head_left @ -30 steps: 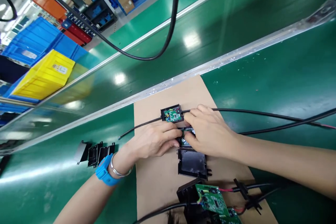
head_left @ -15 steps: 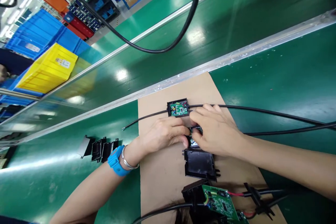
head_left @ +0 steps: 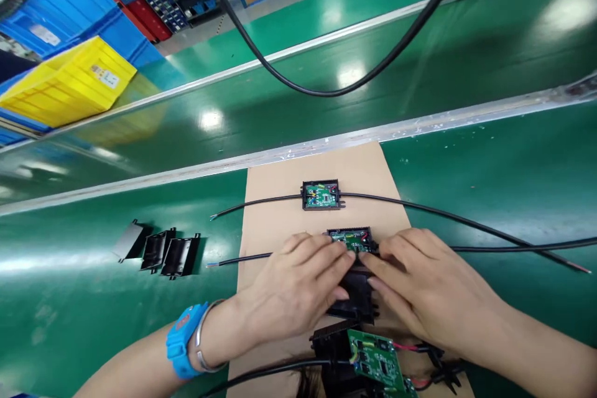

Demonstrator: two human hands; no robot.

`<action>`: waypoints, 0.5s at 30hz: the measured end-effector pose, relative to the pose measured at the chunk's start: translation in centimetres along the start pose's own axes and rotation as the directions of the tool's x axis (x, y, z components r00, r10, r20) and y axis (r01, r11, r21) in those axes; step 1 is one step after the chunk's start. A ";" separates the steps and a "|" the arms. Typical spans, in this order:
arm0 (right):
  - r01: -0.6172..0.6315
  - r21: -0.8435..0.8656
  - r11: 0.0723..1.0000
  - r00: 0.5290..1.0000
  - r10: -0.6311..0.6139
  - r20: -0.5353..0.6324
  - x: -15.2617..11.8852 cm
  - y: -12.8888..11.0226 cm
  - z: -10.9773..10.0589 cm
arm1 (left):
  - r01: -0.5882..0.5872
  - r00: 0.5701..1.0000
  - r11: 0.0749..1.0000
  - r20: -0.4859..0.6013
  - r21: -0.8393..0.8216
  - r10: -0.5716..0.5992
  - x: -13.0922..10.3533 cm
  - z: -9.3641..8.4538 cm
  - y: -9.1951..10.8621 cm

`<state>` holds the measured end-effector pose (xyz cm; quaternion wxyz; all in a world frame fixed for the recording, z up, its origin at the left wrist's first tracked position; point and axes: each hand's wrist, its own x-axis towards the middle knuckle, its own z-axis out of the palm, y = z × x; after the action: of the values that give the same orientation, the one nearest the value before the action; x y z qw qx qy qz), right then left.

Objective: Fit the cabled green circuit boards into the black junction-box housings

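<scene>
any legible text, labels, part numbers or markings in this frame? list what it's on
None can be read.
White label on the yellow bin: print too small to read.
White label on the blue crate: blurred.
Green circuit boards: any markings too small to make out.
Face of the blue wristband near the left hand: a reddish mark, not legible.
</scene>
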<state>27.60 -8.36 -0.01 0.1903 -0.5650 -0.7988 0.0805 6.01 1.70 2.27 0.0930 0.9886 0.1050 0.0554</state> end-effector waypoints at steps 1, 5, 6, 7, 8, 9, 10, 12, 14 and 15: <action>-0.001 -0.030 1.000 1.000 0.001 0.006 0.1 -0.1 0.1 | 0.005 1.000 1.000 0.028 0.019 -0.005 0.2 0.3 0.5; -0.004 -0.066 0.998 0.999 0.007 0.043 0.8 0.1 -0.2 | 0.013 0.997 1.000 0.072 0.014 -0.014 0.6 1.7 1.1; 0.000 -0.065 0.998 0.999 0.003 0.051 0.9 0.3 -0.3 | 0.009 0.997 1.000 0.076 0.002 -0.009 0.5 1.9 1.0; 0.008 -0.059 0.998 0.998 -0.004 0.056 0.8 0.5 -0.4 | 0.003 0.997 1.000 0.077 -0.013 -0.002 0.4 2.0 0.8; 0.019 -0.046 0.999 0.998 -0.016 0.056 0.7 0.7 -0.4 | -0.003 0.997 0.999 0.074 -0.035 0.006 0.3 1.9 0.6; 0.031 -0.027 0.999 0.998 -0.030 0.050 0.5 0.9 -0.5 | -0.002 0.998 0.998 0.060 -0.067 0.006 0.1 1.8 0.4; 0.045 -0.003 0.999 0.998 -0.045 0.033 0.2 1.2 -0.5 | 0.012 1.000 0.994 0.027 -0.107 -0.009 -0.2 1.6 0.2; 0.067 0.038 0.997 0.997 -0.066 -0.033 -0.4 1.6 -0.7 | 0.078 0.992 0.973 -0.085 -0.216 -0.098 -0.7 1.1 -0.3; 0.083 0.042 0.996 0.991 -0.078 -0.104 -0.5 1.7 -0.8 | 0.177 0.954 0.929 -0.177 -0.325 -0.244 -1.2 0.7 -0.8; 0.091 0.035 0.995 0.989 -0.086 -0.121 -0.4 1.5 -0.8 | 0.223 0.933 0.905 -0.189 -0.363 -0.306 -1.3 0.6 -1.1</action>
<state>29.34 -8.25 0.13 0.2525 -0.5290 -0.8084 0.0540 4.58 2.31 1.31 0.2532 0.9202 0.2388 0.1792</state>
